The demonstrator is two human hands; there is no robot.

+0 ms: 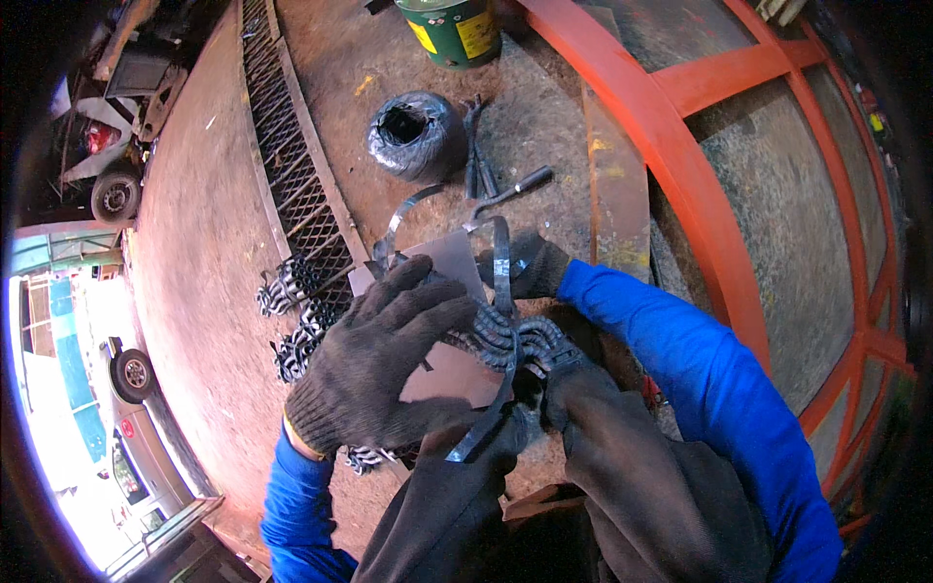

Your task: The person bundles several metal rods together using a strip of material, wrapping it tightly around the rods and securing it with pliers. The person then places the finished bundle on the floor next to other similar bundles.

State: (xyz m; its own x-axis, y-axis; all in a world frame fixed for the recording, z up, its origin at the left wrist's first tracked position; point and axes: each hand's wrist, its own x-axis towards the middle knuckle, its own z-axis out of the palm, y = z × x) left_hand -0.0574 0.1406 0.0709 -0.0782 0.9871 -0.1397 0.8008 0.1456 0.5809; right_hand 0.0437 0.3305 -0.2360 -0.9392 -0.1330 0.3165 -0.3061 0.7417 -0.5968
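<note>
Dark strap points forward, its long axis bowed rightward.

No lettering legible anywhere. Green bucket, top of view: two yellow labels on its side, dark marks on the nearer-right one (too small to make out). Tan vehicle, lower left: round red emblem on its bodywork, with a paler mark inside; its detail is likewise too small to read.
</note>
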